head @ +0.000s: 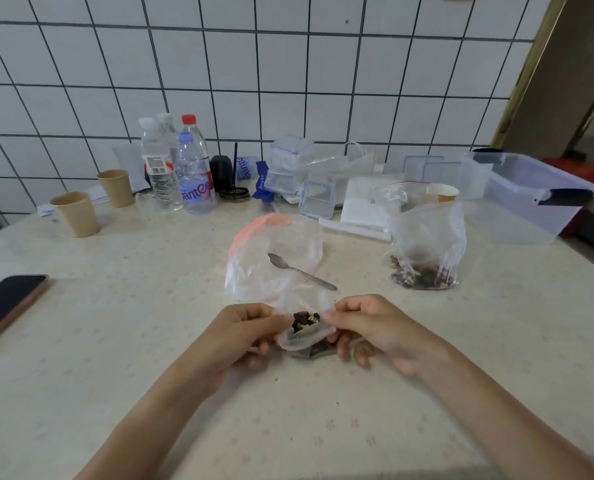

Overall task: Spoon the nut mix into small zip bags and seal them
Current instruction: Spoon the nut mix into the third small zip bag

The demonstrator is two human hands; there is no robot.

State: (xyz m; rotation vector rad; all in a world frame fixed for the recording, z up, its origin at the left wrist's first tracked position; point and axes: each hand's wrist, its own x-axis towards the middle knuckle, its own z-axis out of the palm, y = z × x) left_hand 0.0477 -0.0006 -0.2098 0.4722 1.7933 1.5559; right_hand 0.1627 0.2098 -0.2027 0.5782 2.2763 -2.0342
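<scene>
We hold the small bag (306, 336) of nut mix pinched between our left hand (245, 329) and right hand (364, 323), its unsealed mouth running straight across from one grip to the other, spoon (300, 271) lying just beyond, nearer the right.

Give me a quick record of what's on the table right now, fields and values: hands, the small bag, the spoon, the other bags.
left hand: pinches the left end of the small zip bag's top
right hand: pinches the right end of the same top
small zip bag: holds nut mix, mouth not fully closed
spoon: lies on the large empty bag, in no hand
large empty bag: flat on the table, just behind the hands
nut mix bag: stands right of the spoon, partly filled
phone: at the left table edge
</scene>
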